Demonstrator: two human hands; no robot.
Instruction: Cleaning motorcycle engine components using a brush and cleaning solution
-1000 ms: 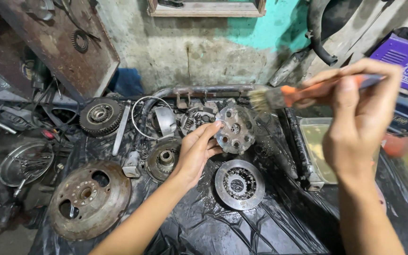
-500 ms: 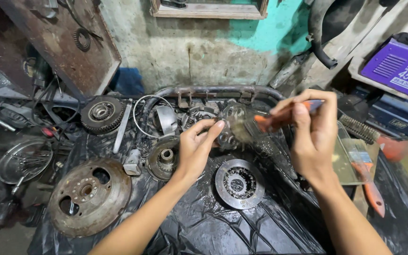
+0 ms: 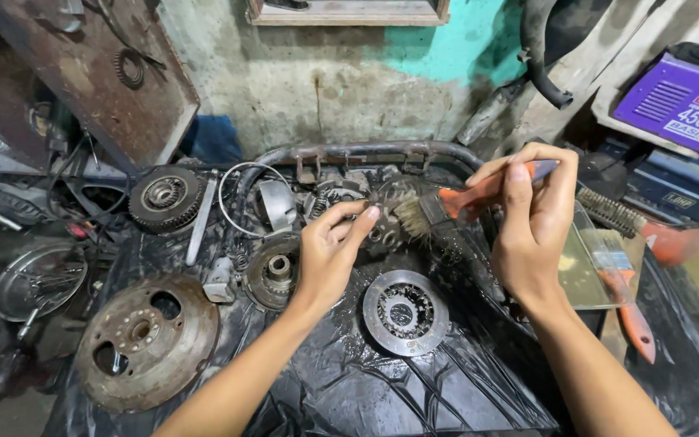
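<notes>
Round grey metal clutch part (image 3: 383, 220) being gripped by left hand (image 3: 329, 255); orange-handled paintbrush (image 3: 446, 207) being pinched by right hand (image 3: 531, 226), bristles touching part's right edge; black plastic sheet (image 3: 414, 388) lying open near.

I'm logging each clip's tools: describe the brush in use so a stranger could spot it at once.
Start at the black plastic sheet covered with metal engine parts. Above its middle, the right hand holds a paintbrush against a round metal part held by the left hand. Unlike the second brush lying at the right, it is lifted, bristles pointing left.
</notes>
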